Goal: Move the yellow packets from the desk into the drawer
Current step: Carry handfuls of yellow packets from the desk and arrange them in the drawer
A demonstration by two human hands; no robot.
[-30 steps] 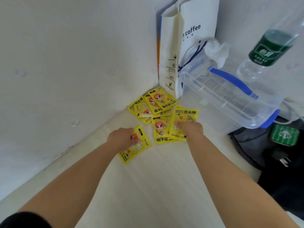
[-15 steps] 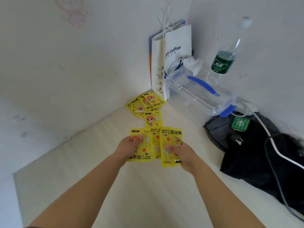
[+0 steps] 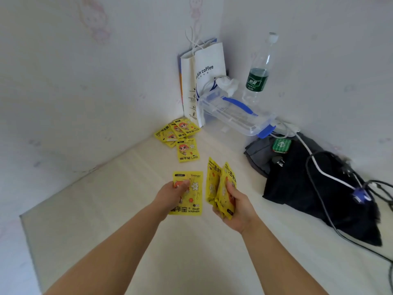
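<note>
— Two packets (image 3: pixel 221 188) pinched upright in the right hand (image 3: pixel 236 206), fingers curled round their lower halves, printed backs facing left, writing too skewed to read.

— And the left hand (image 3: pixel 172 195)?

— Closed on one packet (image 3: pixel 187 193), thumb pressed on its cartoon face; held flat above the desk (image 3: pixel 131 231). "HAND WARMER" legible at the bottom edge, beside three large Chinese characters; small lettering along the top too fine to make out.

— Anything left lying?

— Yes. One single packet (image 3: pixel 187 149) face up on the desk just beyond both hands, same "HAND WARMER" print. Farther on, an overlapping pile of packets (image 3: pixel 176 132) tucked into the corner against the wall.

— Past that?

— White paper bag (image 3: pixel 203 81) reading "…ckin coffee", standing in the corner. Clear plastic box (image 3: pixel 236 116) with blue clips beside it. Water bottle (image 3: pixel 258 75) with a green label behind the box, label text unreadable. Dark cloth (image 3: pixel 297 188) and cables (image 3: pixel 319 169) to the right.
</note>
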